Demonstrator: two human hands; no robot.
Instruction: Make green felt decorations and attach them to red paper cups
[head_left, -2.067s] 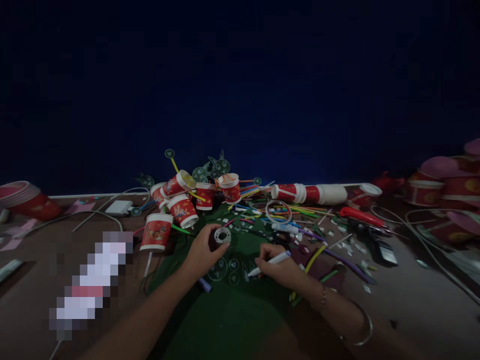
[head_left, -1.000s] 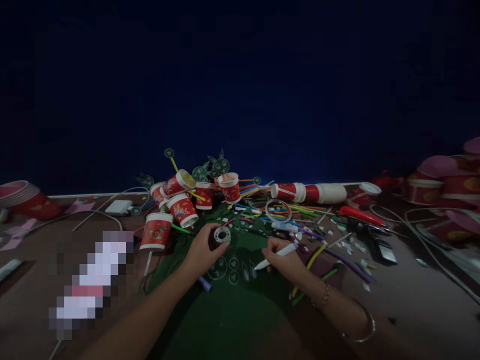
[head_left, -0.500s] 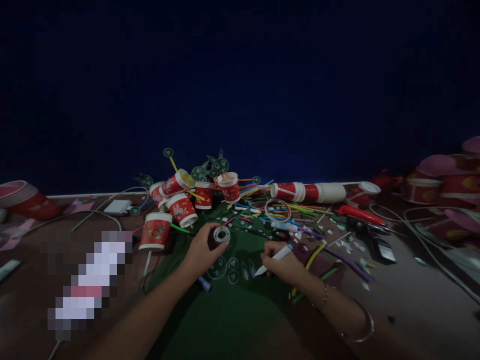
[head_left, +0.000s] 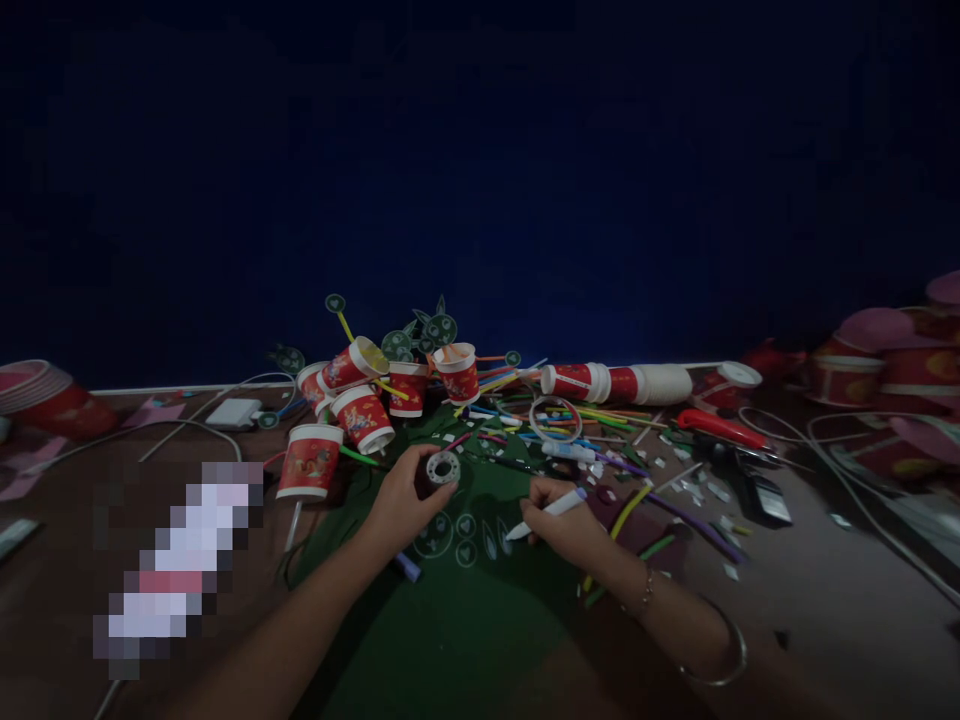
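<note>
My left hand (head_left: 401, 502) is closed on a small round spool-like roll (head_left: 442, 468), held upright on a dark green sheet (head_left: 457, 620). My right hand (head_left: 566, 525) grips a white marker (head_left: 545, 513) with its tip down on the sheet, beside several white outlines of circles and leaves (head_left: 465, 535). A purple pen (head_left: 409, 567) lies under my left wrist.
Red printed paper cups (head_left: 360, 400) with straws are piled behind the sheet. A lying stack of cups (head_left: 615, 384), coloured straws (head_left: 577, 420), a tape ring (head_left: 556, 420), a red-handled tool (head_left: 720, 428), paper scraps and cables lie to the right. A white charger (head_left: 234, 413) sits far left.
My right hand has shifted the marker slightly back and forth over the drawn shapes on the green sheet. My left hand has stayed on the roll.
</note>
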